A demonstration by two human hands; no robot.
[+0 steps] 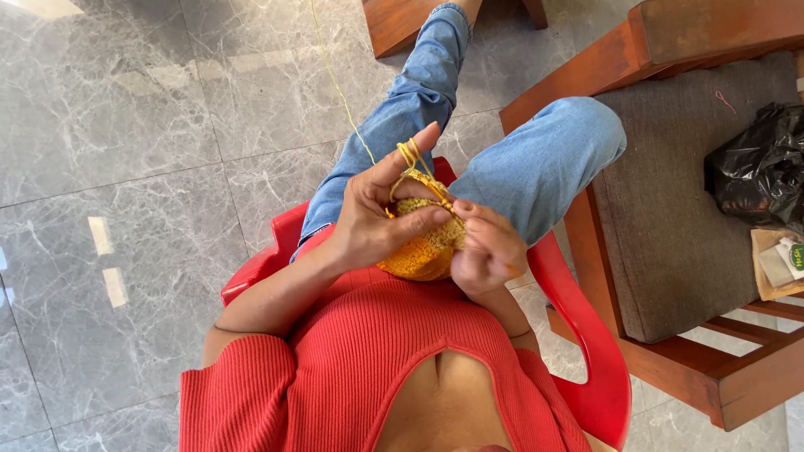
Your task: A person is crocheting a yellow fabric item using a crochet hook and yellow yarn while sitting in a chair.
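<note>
You are working a stitch on the yellow crocheted piece [423, 251], which is sitting over your lap between both hands. Your left hand [377, 222] is pinching the piece, with the yellow yarn [342, 92] looped over its raised forefinger and running off toward the floor. Your right hand [486, 247] is closing tight on the work's edge (the hook itself is hidden). The next move looks like drawing the yarn through, which calls for steady tension.

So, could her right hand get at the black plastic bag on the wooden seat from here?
Probably yes. The bag lies on the seat cushion on her right with nothing between, but the right hand is busy with the yellow crochet piece.
</note>
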